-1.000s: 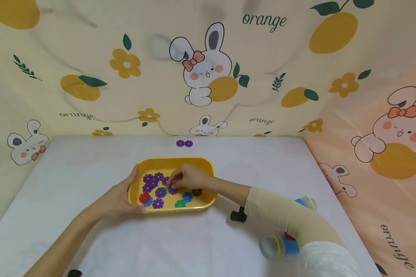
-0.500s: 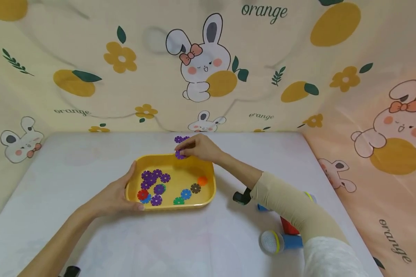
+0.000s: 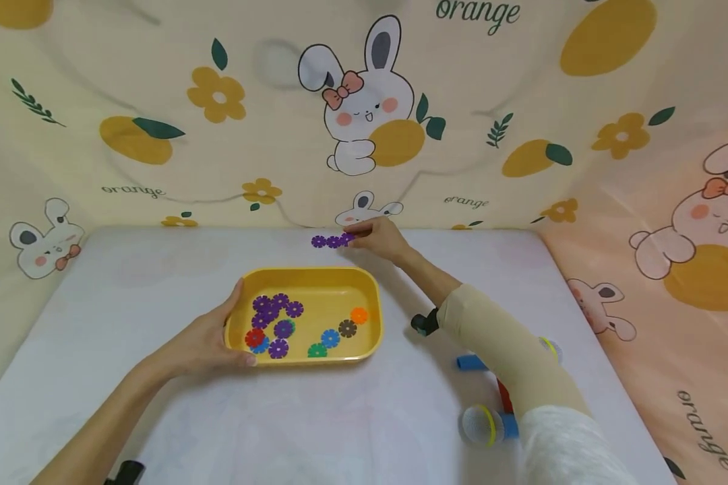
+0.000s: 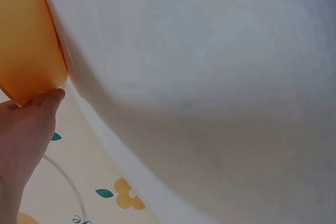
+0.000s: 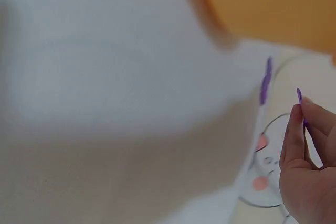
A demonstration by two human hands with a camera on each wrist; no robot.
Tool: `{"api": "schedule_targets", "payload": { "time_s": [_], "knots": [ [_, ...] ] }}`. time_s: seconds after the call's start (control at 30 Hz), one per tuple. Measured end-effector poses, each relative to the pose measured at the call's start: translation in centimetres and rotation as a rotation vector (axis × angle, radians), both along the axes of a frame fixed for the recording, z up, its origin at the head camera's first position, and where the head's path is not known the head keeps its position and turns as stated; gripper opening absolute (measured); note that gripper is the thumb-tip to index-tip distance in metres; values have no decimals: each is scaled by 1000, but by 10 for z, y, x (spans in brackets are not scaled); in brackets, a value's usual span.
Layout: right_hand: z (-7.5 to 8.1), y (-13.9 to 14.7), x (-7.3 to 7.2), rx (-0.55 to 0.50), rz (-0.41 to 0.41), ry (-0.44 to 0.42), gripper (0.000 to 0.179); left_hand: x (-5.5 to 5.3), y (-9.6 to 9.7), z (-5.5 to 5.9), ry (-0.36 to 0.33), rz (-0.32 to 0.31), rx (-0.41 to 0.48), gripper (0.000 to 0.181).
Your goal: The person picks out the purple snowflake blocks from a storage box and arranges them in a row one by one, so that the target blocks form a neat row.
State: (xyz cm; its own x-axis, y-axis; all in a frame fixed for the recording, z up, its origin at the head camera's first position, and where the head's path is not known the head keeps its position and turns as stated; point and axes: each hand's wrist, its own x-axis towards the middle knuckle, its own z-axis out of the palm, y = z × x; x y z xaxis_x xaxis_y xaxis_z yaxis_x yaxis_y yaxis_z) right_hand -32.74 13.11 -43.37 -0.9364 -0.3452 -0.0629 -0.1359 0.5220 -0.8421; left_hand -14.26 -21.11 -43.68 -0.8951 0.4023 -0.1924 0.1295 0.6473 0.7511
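Note:
My left hand grips the left end of a yellow tray, its thumb at the near corner; the left wrist view shows the fingers at the tray's edge. Several purple snowflake discs lie in the tray's left part. Red, blue, green, brown and orange discs lie there too. Beyond the tray, my right hand pinches a purple snowflake disc between thumb and finger. It is at the right end of two purple discs on the table; in the right wrist view it looks apart from them.
On the right of the white table lie a toy microphone, a blue piece and a red piece, partly hidden by my right sleeve. A patterned cloth rises behind the table's far edge.
My right hand has taken a purple snowflake disc out of the tray and moved it away to the far edge, beside the two purple discs. My left hand stays on the tray.

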Motion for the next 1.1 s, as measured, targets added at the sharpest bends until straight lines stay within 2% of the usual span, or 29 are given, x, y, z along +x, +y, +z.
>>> {"api": "schedule_targets", "payload": {
  "time_s": [0.1,0.2,0.37,0.6,0.8,1.1],
  "knots": [
    [-9,3,-8,26,-53,11,30,-1,0,0,1,4,-2,137],
    [-20,5,-13,105,-88,32,31,0,0,-1,-3,0,13,137],
    [-33,1,-18,184,-95,54,31,2,-2,-1,8,-2,19,136],
    [-28,-2,-17,237,-104,63,29,0,-1,-1,20,-12,27,136],
    [-30,0,-17,207,-92,40,29,1,1,-1,0,-7,21,135],
    [-23,0,-15,173,-64,37,31,1,0,2,2,-4,20,136]
  ]
}}
